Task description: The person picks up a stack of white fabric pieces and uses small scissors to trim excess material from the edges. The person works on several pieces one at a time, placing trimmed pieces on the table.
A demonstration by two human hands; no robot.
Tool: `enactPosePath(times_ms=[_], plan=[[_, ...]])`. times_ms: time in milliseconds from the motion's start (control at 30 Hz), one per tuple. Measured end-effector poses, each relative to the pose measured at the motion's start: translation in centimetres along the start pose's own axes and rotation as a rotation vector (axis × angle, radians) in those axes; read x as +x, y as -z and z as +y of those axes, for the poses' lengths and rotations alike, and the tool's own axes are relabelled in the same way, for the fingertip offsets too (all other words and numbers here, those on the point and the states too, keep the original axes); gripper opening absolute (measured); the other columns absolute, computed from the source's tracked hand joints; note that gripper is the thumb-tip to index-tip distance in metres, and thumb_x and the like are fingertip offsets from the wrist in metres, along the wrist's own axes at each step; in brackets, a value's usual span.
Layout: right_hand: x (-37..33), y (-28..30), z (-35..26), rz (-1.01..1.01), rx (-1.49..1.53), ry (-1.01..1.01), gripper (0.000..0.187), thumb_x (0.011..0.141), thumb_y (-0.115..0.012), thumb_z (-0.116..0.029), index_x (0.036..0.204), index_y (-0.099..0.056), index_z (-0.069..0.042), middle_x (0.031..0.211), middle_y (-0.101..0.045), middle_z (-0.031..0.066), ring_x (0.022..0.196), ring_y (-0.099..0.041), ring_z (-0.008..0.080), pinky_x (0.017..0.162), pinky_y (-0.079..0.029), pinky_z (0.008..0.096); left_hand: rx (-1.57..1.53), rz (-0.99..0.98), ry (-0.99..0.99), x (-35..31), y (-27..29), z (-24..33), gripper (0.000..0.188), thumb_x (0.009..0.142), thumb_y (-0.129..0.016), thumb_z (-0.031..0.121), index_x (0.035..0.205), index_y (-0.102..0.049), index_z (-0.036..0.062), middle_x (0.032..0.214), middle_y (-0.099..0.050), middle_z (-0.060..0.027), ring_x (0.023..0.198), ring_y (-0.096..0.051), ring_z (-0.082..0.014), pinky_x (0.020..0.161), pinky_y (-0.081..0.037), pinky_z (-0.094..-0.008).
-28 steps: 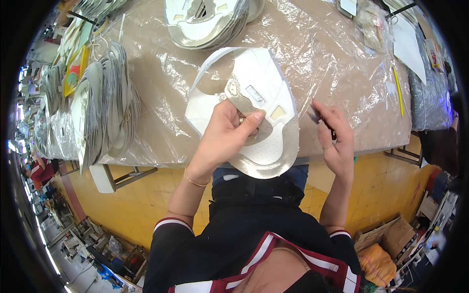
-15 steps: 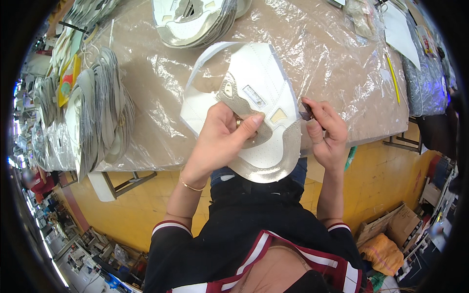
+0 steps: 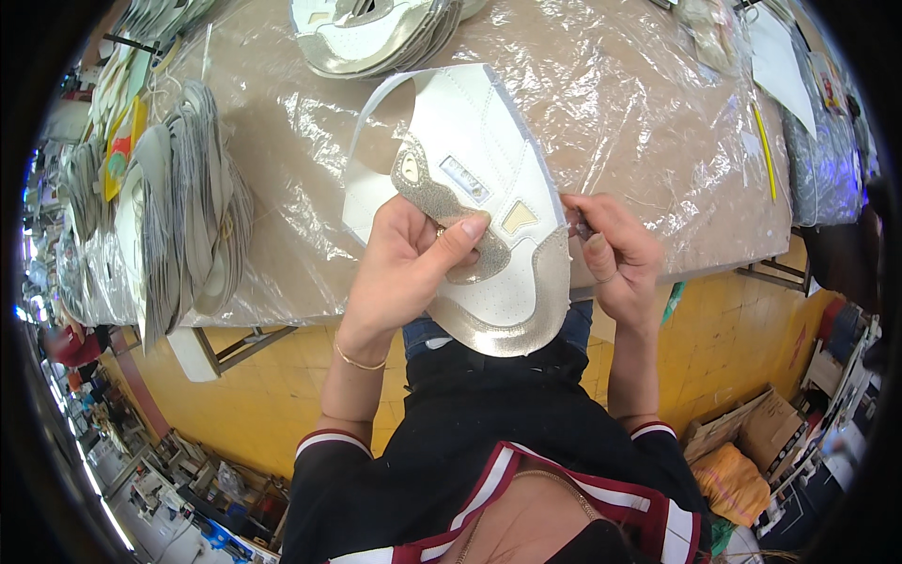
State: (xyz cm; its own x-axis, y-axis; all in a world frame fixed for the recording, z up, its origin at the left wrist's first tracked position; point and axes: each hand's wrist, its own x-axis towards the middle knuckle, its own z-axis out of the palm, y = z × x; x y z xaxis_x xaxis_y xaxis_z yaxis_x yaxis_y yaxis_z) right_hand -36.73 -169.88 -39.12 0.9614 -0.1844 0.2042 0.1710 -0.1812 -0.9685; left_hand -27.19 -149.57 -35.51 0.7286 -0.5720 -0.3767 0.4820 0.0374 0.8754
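Note:
A flat white shoe upper (image 3: 470,122) with shiny metallic-gold trim hangs over the table's near edge in front of me. My left hand (image 3: 399,268) is closed on its middle, thumb on top near the gold patch and the other fingers out of sight underneath. At the upper's right edge, my right hand (image 3: 625,254) is closed around a small dark tool (image 3: 583,229). Fingers cover most of that tool, so its kind is unclear. My right fingertips lie close beside the stitched edge; whether the tool touches it I cannot tell.
Clear plastic film covers the brown table (image 3: 648,132). A stack of similar shoe uppers (image 3: 376,47) lies at the far side. Bundles of grey-white pieces (image 3: 188,207) hang at the left. A yellow stick (image 3: 764,155) and plastic-wrapped goods (image 3: 827,169) are on the right.
The shoe upper and my left hand have shifted a little to the left. My right hand has moved slightly left too, and its fingers now cover more of the dark tool.

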Motion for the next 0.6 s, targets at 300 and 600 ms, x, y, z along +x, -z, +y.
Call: enactPosePath(times_ms=[300,600], plan=[[-0.4,-1.9,0.2,0.073,0.08,0.005,0.027,0.091,-0.062,-0.015,0.111,-0.065,0.004,0.098,-0.064,0.0114,0.084,-0.06,0.0158,0.074,-0.046,0.0238,-0.061,0.002,0.011,0.2,0.0,-0.9,0.027,0.091,-0.064,0.013,0.11,-0.057,-0.0056,0.093,-0.065,-0.0029,0.076,-0.057,-0.004,0.065,-0.047,-0.0205],[-0.7,-1.4,0.4,0.101,0.077,0.019,0.028,0.093,-0.061,-0.017,0.111,-0.064,0.004,0.091,-0.061,0.0083,0.078,-0.055,0.0127,0.07,-0.043,0.0233,-0.03,-0.018,0.017,0.0,0.0,-0.8,0.028,0.091,-0.063,0.012,0.112,-0.057,-0.0062,0.096,-0.065,-0.0037,0.079,-0.057,-0.0036,0.067,-0.048,-0.0202]])
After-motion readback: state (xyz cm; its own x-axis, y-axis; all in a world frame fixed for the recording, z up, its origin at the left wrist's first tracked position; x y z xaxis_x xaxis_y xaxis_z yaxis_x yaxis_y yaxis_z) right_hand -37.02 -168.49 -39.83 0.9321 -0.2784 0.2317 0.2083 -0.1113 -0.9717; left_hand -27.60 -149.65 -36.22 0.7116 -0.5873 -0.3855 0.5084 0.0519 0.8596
